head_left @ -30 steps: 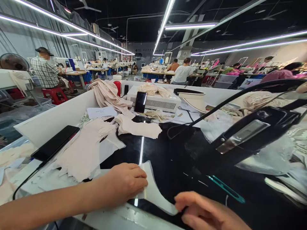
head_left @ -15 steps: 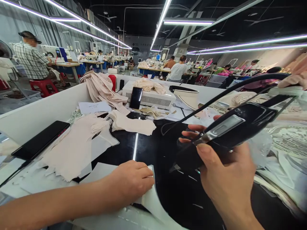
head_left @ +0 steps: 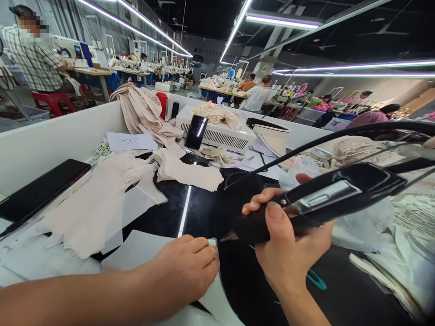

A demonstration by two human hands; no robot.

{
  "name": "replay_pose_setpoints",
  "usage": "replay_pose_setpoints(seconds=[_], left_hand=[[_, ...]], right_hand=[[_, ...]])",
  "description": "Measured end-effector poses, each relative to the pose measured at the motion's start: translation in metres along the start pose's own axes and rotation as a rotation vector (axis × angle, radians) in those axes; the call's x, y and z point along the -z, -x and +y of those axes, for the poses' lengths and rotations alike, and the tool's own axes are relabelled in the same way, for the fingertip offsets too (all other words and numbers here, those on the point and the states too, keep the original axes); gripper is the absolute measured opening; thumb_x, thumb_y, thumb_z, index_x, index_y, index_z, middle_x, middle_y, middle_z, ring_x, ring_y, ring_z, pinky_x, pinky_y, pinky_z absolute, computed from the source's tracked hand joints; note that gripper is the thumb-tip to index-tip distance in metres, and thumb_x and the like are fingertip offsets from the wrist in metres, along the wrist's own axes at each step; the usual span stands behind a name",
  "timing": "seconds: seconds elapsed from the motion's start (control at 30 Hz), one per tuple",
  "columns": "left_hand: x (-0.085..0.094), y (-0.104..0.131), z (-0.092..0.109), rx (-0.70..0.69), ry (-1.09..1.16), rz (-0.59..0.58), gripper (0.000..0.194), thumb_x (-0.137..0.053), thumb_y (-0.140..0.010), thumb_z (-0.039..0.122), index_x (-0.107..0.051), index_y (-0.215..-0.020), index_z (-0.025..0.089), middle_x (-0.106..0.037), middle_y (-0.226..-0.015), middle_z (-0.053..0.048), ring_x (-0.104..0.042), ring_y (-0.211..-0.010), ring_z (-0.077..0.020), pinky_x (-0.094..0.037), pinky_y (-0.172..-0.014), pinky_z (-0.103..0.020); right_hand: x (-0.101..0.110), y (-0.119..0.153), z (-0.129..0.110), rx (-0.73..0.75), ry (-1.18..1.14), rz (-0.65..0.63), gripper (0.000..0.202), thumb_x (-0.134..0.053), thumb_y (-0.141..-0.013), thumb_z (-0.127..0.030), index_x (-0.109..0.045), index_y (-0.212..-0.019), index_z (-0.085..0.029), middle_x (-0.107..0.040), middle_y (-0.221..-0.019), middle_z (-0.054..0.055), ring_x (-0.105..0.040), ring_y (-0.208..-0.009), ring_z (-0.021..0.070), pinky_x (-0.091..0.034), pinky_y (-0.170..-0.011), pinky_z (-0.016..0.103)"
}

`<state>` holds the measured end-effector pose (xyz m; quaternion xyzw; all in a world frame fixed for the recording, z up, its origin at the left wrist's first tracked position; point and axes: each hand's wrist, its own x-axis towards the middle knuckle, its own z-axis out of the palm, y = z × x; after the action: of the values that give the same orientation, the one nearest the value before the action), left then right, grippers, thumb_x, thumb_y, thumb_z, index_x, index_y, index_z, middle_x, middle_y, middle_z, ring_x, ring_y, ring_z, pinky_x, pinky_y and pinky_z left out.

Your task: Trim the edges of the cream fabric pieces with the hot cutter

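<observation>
Left hand: the left hand (head_left: 185,271) lay on the white sheet (head_left: 142,246) near its edge, fingers curled narrow and close together; whether they pinched it, I could not tell.
Right hand: the right hand (head_left: 292,235) was wrapped around the black tool (head_left: 340,194), thumb on the near side.
Tool: it tilted, its pointed tip low and to the left, near the left hand's fingers; a black cable (head_left: 306,147) arched above it.
Sheet: it lay on the black tabletop (head_left: 234,265), partly under the left hand and forearm.
Cloth: a cream cloth stack (head_left: 91,199) lay left of a cream strip (head_left: 190,172); pink cloth (head_left: 144,113) was heaped behind.
Phones: a large phone (head_left: 44,188) lay at the far left; a small phone (head_left: 196,132) leaned against the white box (head_left: 217,133).
Right side: a teal object (head_left: 317,280) lay near the right wrist, and a clear plastic bag (head_left: 367,226) beyond the hand.
Room: a person in a checked shirt (head_left: 37,61) sat at the left.
</observation>
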<state>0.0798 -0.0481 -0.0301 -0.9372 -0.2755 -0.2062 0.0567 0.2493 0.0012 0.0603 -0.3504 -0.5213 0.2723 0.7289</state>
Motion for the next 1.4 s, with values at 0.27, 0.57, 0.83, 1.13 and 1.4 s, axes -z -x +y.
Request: replay_pose_setpoints(seconds=[0.27,0.57,0.83,1.13,1.4], left_hand=[[0.004,0.000,0.003,-0.010,-0.047,0.158,0.020,-0.057,-0.108,0.009,-0.071,-0.122,0.009,-0.078,-0.125,-0.009,-0.071,-0.111,-0.0213,-0.056,-0.084,-0.032],[0.009,-0.003,0.003,0.000,-0.026,0.210,0.019,-0.055,-0.107,0.007,-0.073,-0.114,0.009,-0.079,-0.118,-0.006,-0.072,-0.102,-0.0190,-0.058,-0.081,-0.030],[-0.001,-0.001,0.003,-0.007,-0.085,0.233,0.015,-0.057,-0.106,0.007,-0.072,-0.109,0.010,-0.076,-0.105,-0.009,-0.071,-0.098,-0.0195,-0.058,-0.076,-0.030],[-0.009,0.006,0.007,-0.014,-0.129,0.148,0.017,-0.061,-0.108,0.015,-0.072,-0.121,0.012,-0.076,-0.114,-0.012,-0.070,-0.106,-0.0212,-0.059,-0.084,-0.031],[-0.003,0.005,0.006,-0.008,-0.089,0.179,0.021,-0.064,-0.106,0.013,-0.072,-0.125,0.009,-0.077,-0.119,-0.010,-0.070,-0.108,-0.0203,-0.059,-0.082,-0.031]], right_hand=[[-0.008,-0.005,0.001,-0.015,-0.086,0.016,0.055,-0.095,-0.080,-0.037,-0.063,-0.126,-0.031,-0.068,-0.081,-0.007,-0.065,-0.062,0.0150,-0.057,-0.057,0.029],[-0.009,-0.008,-0.006,-0.055,-0.166,-0.012,0.048,-0.094,-0.077,-0.031,-0.070,-0.119,-0.032,-0.070,-0.077,-0.007,-0.064,-0.059,0.0142,-0.055,-0.053,0.025],[-0.002,-0.011,0.000,0.001,-0.164,0.026,0.042,-0.095,-0.074,-0.034,-0.074,-0.110,-0.030,-0.070,-0.074,-0.006,-0.064,-0.056,0.0154,-0.058,-0.049,0.028],[-0.002,-0.010,0.004,-0.018,-0.230,-0.002,0.043,-0.096,-0.075,-0.036,-0.075,-0.112,-0.030,-0.070,-0.076,-0.006,-0.062,-0.058,0.0138,-0.059,-0.050,0.026],[-0.004,-0.007,0.000,-0.028,-0.263,-0.035,0.043,-0.095,-0.076,-0.036,-0.075,-0.114,-0.031,-0.070,-0.077,-0.006,-0.062,-0.057,0.0137,-0.059,-0.049,0.026]])
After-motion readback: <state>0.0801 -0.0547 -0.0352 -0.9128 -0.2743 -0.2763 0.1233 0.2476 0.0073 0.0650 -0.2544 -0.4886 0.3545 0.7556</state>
